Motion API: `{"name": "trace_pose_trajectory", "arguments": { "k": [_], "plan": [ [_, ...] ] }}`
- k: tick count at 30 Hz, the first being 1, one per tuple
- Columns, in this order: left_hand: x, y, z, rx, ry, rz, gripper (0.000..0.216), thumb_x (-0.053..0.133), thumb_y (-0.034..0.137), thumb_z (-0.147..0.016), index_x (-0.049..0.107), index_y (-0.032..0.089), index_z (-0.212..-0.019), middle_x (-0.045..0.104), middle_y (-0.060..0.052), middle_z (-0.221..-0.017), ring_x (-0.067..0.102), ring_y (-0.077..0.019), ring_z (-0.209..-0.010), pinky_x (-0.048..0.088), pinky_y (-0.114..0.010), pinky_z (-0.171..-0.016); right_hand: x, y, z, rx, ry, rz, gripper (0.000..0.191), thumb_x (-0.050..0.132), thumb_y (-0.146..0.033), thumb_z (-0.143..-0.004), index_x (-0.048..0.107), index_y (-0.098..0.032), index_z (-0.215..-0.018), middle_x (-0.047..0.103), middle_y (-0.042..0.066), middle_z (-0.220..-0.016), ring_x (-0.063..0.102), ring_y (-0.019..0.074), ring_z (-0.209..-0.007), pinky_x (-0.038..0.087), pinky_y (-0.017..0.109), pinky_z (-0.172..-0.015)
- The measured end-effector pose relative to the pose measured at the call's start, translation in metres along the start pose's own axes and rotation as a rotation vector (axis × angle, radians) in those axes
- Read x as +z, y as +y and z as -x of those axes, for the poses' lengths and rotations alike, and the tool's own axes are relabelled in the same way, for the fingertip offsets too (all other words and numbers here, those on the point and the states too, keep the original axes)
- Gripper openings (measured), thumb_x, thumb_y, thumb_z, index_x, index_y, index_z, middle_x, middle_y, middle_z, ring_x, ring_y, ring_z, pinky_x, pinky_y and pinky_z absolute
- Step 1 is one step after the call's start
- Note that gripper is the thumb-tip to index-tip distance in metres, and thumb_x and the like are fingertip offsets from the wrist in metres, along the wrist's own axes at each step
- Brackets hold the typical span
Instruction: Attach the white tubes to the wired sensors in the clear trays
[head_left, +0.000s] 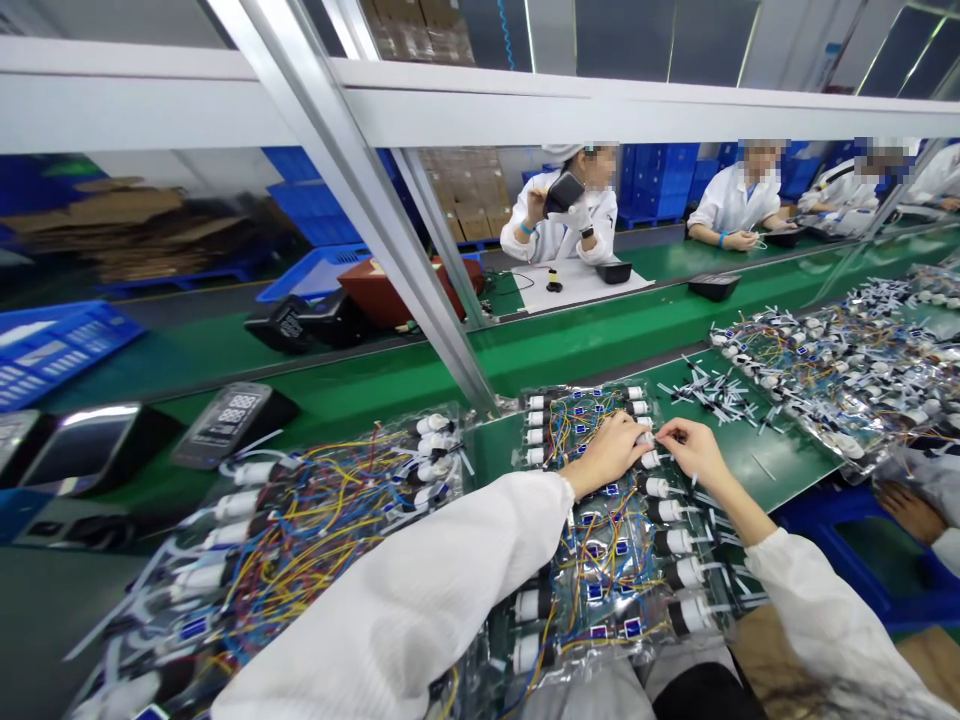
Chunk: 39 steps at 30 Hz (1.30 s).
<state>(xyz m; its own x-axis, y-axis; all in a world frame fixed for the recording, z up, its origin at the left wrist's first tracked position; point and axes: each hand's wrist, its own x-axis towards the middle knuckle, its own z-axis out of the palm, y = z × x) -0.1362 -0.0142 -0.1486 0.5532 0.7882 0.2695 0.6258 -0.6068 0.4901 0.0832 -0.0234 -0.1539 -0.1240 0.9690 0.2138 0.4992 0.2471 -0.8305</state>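
At 9 o'clock on the green surface (390,385) lies a clear tray (300,530) full of small white-capped motors with yellow, blue and red wires, and beyond it at 10 o'clock sit dark display devices (225,420). A slanted aluminium post (390,240) rises behind the tray toward 11 o'clock. At centre lies a second tray (600,540) of the same wired motors, lined along both its edges. The left hand (607,450), in a white sleeve, rests on this tray's far part with its fingers curled and pressed on a white-capped motor (646,440) at the tray's right edge. Just beside it at 1 o'clock, the right hand (694,450) pinches something small at that same motor between thumb and forefinger; what exactly it holds is too small to tell. Loose white-and-black pieces (712,395) lie scattered near the hands at 2 o'clock, and another heap of wired motors (832,370) lies farther right. Across the belt at 12 o'clock, people in white coats (562,215) work.
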Motion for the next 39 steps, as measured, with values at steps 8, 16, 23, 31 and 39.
{"name": "trace_pose_trajectory", "arguments": {
  "k": [8, 16, 23, 31, 39],
  "plan": [
    [0.002, 0.0, 0.0, 0.01, 0.01, 0.031, 0.034, 0.068, 0.04, -0.1, 0.071, 0.02, -0.127, 0.063, -0.011, -0.115, 0.058, -0.0266, -0.113, 0.048, -0.041, -0.103, 0.004, 0.002, 0.003, -0.009, 0.018, 0.045, 0.016, 0.063, -0.025, -0.084, 0.079, -0.022, -0.084, 0.08, 0.004, -0.086, 0.071, 0.0201, -0.078, 0.052, 0.031, -0.076],
    [0.002, 0.002, 0.001, 0.058, -0.008, 0.07, 0.029, 0.067, 0.034, -0.101, 0.07, 0.02, -0.127, 0.065, -0.01, -0.114, 0.057, -0.0262, -0.116, 0.046, -0.041, -0.101, 0.003, -0.01, 0.002, -0.09, -0.02, 0.091, 0.017, 0.062, -0.018, -0.083, 0.078, -0.022, -0.08, 0.079, 0.003, -0.084, 0.071, 0.0197, -0.078, 0.051, 0.031, -0.08],
    [0.0, 0.003, -0.001, 0.037, 0.002, 0.09, 0.029, 0.069, 0.035, -0.1, 0.072, 0.02, -0.124, 0.065, -0.01, -0.11, 0.058, -0.026, -0.111, 0.048, -0.04, -0.099, 0.001, -0.013, 0.007, -0.107, 0.017, 0.059, 0.01, 0.066, -0.023, -0.084, 0.076, -0.021, -0.085, 0.077, 0.004, -0.087, 0.07, 0.0198, -0.081, 0.051, 0.031, -0.078],
    [0.004, -0.003, -0.002, 0.041, 0.012, 0.101, 0.032, 0.069, 0.041, -0.099, 0.073, 0.021, -0.125, 0.065, -0.009, -0.11, 0.058, -0.0251, -0.11, 0.047, -0.039, -0.1, 0.001, -0.007, 0.005, -0.063, 0.028, -0.008, 0.01, 0.068, -0.028, -0.084, 0.071, -0.021, -0.09, 0.077, 0.003, -0.087, 0.073, 0.0199, -0.082, 0.054, 0.032, -0.08],
    [0.006, -0.007, -0.002, 0.108, 0.0, 0.117, 0.029, 0.064, 0.04, -0.103, 0.072, 0.021, -0.124, 0.069, -0.008, -0.108, 0.056, -0.0246, -0.111, 0.044, -0.037, -0.097, -0.003, -0.008, -0.009, -0.047, -0.099, 0.003, 0.006, 0.072, -0.027, -0.081, 0.072, -0.022, -0.079, 0.075, 0.002, -0.079, 0.068, 0.0188, -0.075, 0.051, 0.031, -0.077]
  ]
}}
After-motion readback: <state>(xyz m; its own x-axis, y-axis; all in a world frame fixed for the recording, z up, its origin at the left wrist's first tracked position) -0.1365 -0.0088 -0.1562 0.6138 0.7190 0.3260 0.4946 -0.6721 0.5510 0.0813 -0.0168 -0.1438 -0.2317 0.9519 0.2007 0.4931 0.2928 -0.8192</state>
